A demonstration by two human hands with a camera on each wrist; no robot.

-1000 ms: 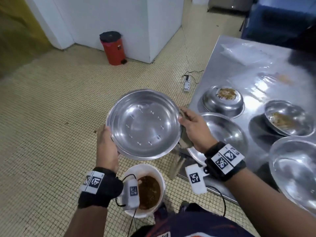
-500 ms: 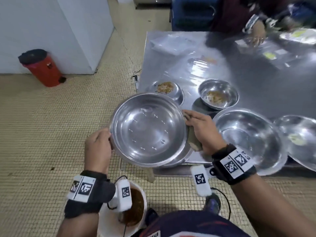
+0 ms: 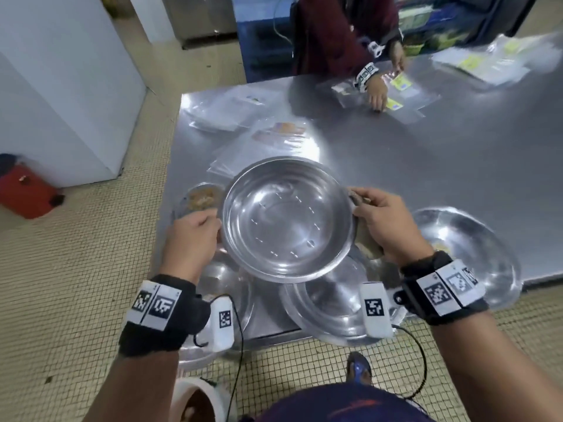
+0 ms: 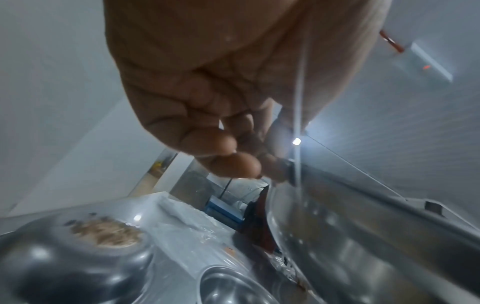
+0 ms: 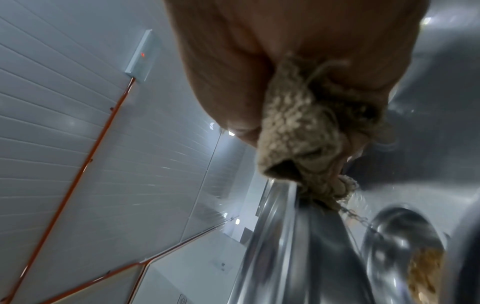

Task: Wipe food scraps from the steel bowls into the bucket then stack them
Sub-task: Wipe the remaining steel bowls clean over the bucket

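Nearest me, the bucket (image 3: 195, 400) sits on the floor below the steel table (image 3: 457, 178). Above the table's near edge I hold the clean steel bowl (image 3: 288, 220): my left hand (image 3: 192, 239) curls round its left rim, my right hand (image 3: 387, 226) pinches the right rim together with a cloth (image 5: 293, 123). Beyond the bowl, a dirty bowl (image 3: 199, 199) rests on the table.

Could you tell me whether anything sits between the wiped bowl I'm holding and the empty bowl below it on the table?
Nothing visible does: the wiped bowl, held by the left hand and right hand, hangs directly over the empty bowl.
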